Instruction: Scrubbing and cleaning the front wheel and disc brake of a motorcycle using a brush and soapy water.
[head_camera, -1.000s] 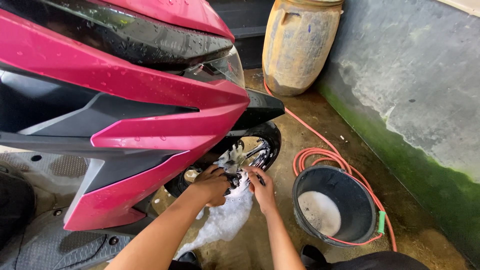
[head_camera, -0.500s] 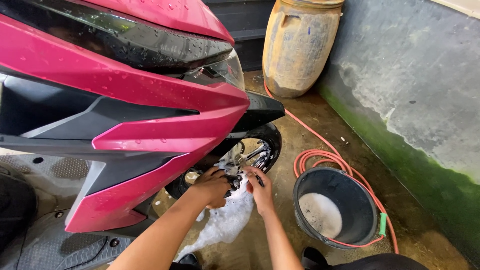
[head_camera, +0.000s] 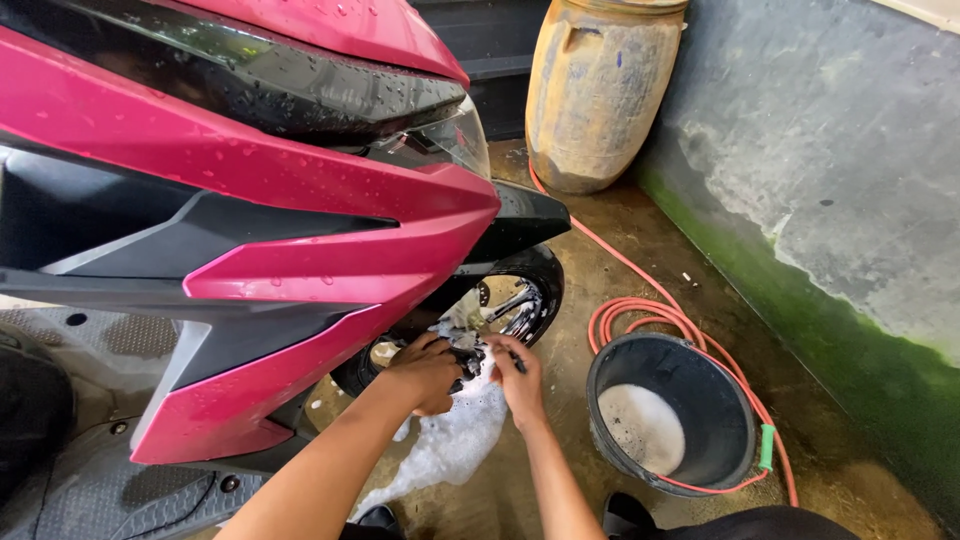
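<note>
Scrubbing the soapy front wheel (head_camera: 500, 310), left hand (head_camera: 425, 372) beside right hand (head_camera: 518, 378)

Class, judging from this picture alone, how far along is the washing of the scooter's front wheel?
Done: the pink fairing is beaded with water, and foam lies under the wheel. In hand: the left hand and right hand work at the hub. Left: rinsing; the hose lies unused beside the bucket.
</note>
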